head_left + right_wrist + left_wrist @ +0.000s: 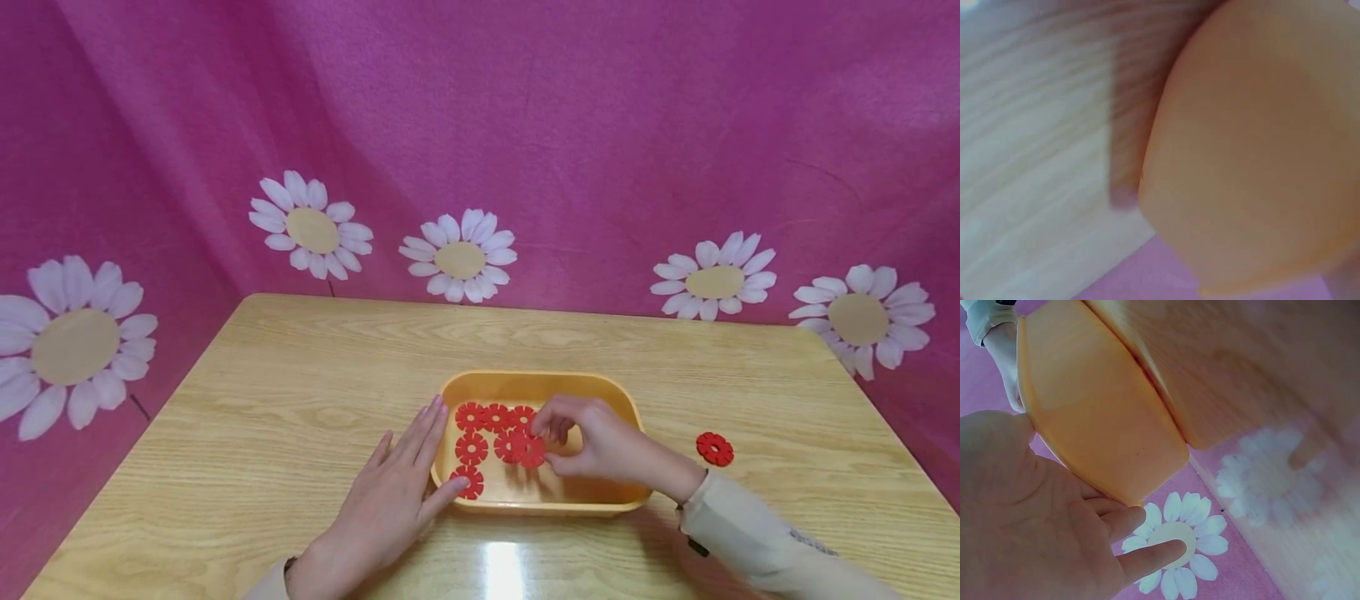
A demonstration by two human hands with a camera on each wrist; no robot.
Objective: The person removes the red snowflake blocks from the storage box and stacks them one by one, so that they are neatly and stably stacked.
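Woodgrain tabletop (300, 400) bears a tray (547, 493); right-hand fingers (557, 408) pinch a red disc (535, 456).

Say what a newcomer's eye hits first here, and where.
Likely the magenta cloth behind the table, with its big white daisies. Then the orange tray on the table, red discs inside, left hand at its left rim, right hand pinching a disc over it. Right of the tray, red shows on bare wood.

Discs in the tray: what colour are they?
The discs are red, seen best in the head view.
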